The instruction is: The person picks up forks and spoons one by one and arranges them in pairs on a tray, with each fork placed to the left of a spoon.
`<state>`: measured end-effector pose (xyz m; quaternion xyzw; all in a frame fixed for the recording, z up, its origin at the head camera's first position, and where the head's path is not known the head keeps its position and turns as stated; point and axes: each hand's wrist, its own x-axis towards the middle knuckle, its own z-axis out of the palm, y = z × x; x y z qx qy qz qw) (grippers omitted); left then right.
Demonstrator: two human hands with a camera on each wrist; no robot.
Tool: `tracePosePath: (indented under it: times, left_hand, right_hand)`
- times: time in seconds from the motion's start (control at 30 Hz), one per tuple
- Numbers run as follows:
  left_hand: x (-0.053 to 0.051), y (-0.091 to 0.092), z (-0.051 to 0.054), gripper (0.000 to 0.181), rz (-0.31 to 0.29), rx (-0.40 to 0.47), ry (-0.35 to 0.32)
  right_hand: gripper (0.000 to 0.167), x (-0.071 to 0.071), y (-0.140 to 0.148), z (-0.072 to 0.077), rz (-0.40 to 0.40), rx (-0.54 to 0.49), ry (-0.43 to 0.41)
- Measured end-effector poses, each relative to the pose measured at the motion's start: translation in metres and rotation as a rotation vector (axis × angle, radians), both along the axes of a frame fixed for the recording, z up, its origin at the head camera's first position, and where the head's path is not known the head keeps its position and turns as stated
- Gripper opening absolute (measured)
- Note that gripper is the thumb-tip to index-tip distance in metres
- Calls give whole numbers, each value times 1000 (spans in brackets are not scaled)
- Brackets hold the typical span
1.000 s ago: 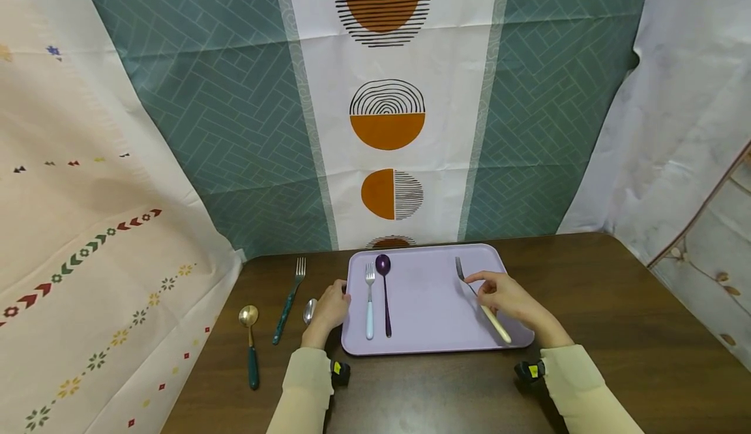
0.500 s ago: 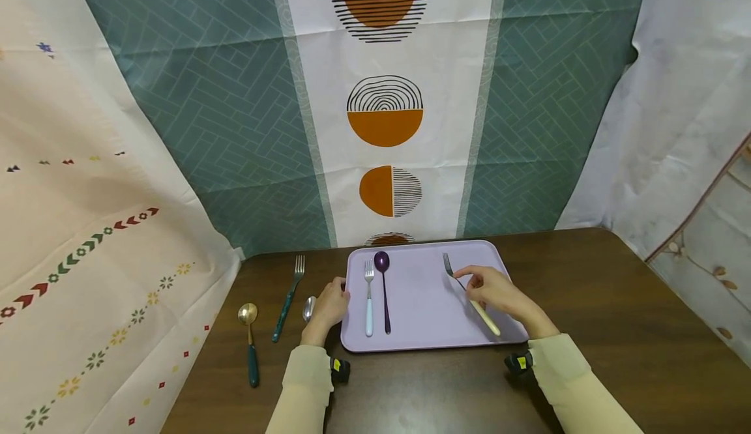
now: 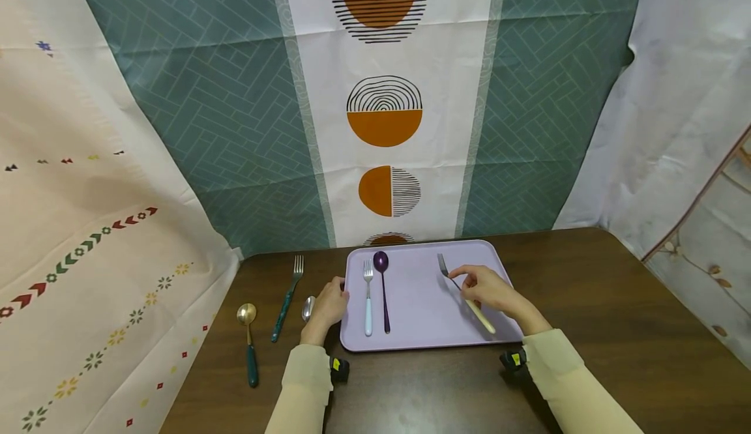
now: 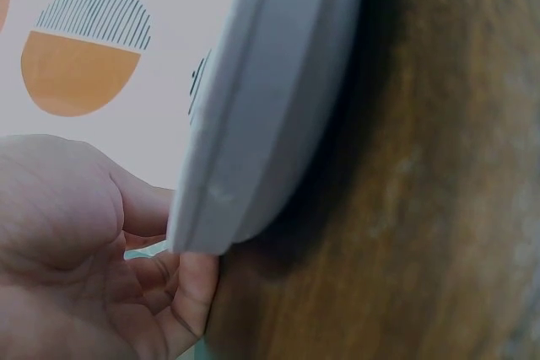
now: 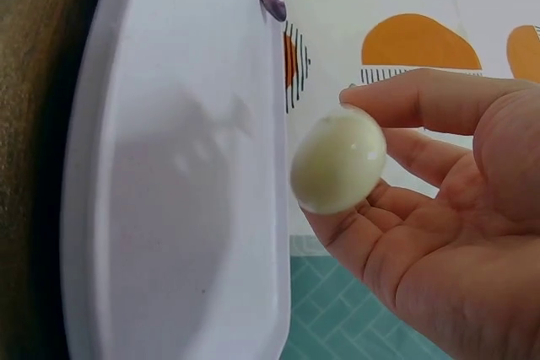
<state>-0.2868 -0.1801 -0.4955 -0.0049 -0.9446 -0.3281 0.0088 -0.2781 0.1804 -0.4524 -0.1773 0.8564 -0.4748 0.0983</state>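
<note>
Reference dial: centred on the tray, 12 o'clock toward the backdrop.

The metal fork with a rounded cream handle is over the tray, right of centre, tines toward 11 o'clock, handle end toward 4 o'clock. The right hand pinches it between thumb and fingers. Contact between fork and tray cannot be determined.

The pale lilac rectangular tray with rounded corners lies on the worktop. The left hand pinches its rim at 9 o'clock. Inside the tray, toward 9 o'clock, lie the glossy purple long-stemmed spoon and, just beside it, the silver fork with a light blue handle. Both heads point to 12 o'clock.

Outside the tray, the left hand partly covers a silver spoon. Farther toward 9 o'clock is the silver fork with a dark green handle; between 8 and 9 o'clock, the gold spoon with a dark green handle.

The worktop is dark brown wood-grain. A green-and-white backdrop cloth with orange discs hangs at 12 o'clock; a cream patterned cloth hangs at 10 o'clock, a whitish branch-print cloth at 2 o'clock.

Count: forks, three; spoons, three; trays, one; hands, two.
</note>
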Motion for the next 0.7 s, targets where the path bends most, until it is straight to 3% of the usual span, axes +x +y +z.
tracePosePath:
  times: [0.7]
  left_hand:
    - [-2,0,-3,39,-1,1,-11]
  right_hand:
    - [40,-6,-6,3,5,51,20]
